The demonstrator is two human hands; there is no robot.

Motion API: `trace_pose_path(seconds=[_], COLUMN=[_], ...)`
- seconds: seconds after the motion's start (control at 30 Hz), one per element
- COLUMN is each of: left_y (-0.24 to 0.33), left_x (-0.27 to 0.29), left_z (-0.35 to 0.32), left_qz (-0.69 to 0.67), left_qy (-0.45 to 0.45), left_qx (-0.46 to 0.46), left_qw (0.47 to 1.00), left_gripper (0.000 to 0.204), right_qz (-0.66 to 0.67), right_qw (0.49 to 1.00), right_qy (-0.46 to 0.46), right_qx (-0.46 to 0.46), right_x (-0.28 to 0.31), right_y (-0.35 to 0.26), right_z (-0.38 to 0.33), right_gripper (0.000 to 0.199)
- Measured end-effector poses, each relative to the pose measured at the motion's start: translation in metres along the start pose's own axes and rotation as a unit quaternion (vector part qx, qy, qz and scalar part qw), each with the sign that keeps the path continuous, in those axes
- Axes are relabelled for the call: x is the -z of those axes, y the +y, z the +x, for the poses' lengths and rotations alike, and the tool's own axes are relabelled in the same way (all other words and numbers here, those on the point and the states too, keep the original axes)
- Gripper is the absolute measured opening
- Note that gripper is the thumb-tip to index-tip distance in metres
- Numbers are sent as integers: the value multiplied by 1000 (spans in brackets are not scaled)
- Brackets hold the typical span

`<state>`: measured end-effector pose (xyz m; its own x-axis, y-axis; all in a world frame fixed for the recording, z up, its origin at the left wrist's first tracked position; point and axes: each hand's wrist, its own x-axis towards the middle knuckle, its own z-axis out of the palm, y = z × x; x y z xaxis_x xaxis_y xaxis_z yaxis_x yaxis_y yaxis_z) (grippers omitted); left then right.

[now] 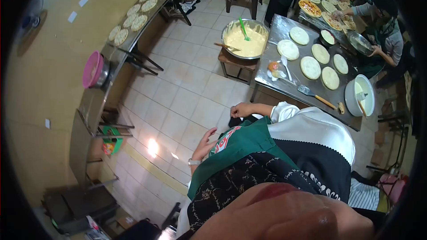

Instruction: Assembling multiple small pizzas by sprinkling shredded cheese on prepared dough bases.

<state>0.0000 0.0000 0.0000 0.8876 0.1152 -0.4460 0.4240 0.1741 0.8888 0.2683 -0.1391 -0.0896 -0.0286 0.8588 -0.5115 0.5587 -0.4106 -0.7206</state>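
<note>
while the camera looks down past the person's own front, the left hand (204, 144) hangs low at the near centre, fingers loosely spread and about half open, holding nothing; it rests just beside the green apron (240, 146), near its left edge, with a wristwatch (194, 162) on the wrist. right hand (240, 110) sits a bit farther off, curled into a loose fist against the apron's top edge, next to a white sleeve (311, 129); can't tell if anything is inside it. both hands are over tiled floor (178, 98), apart from the worktable.

far right of the hands, a metal table (284, 86) carries several round pale dough bases (310, 67), a spatula with a wooden handle (316, 96) and a white bucket (359, 94) at its right end. just left of that table, a big steel bowl of yellow batter (244, 39) with a green utensil in it sits on a low wooden stool. far left, a long counter (133, 35) along the wall holds more dough rounds, and a pink lid (92, 69) on a pot. at the far right another person (382, 31) works at a second table of topped bases (329, 6).
</note>
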Motion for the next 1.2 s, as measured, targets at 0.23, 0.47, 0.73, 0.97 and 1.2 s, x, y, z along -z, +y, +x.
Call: trace_pose_path(seconds=[0.23,0.47,0.73,0.97,1.2], left_y=[98,127,234,288,288], left_x=[129,200,244,237,252], left_z=[99,189,273,304,338], left_qz=[197,294,469,486,456], left_qy=[41,-16,35,-81,-92], left_qx=[-117,-154,-356,-462,-478], left_qw=[973,943,807,737,745], left_gripper=[55,59,60,66,65], right_qz=[213,300,300,139,314], right_qw=[970,934,944,975,920], right_qy=[-35,-115,-24,116,230], right_qx=[112,155,133,-126,-47], right_x=[169,215,206,174,214], right_y=[-157,-163,-115,-82,-170], right_z=[77,107,198,250,190], right_gripper=[25,27,36,46,32])
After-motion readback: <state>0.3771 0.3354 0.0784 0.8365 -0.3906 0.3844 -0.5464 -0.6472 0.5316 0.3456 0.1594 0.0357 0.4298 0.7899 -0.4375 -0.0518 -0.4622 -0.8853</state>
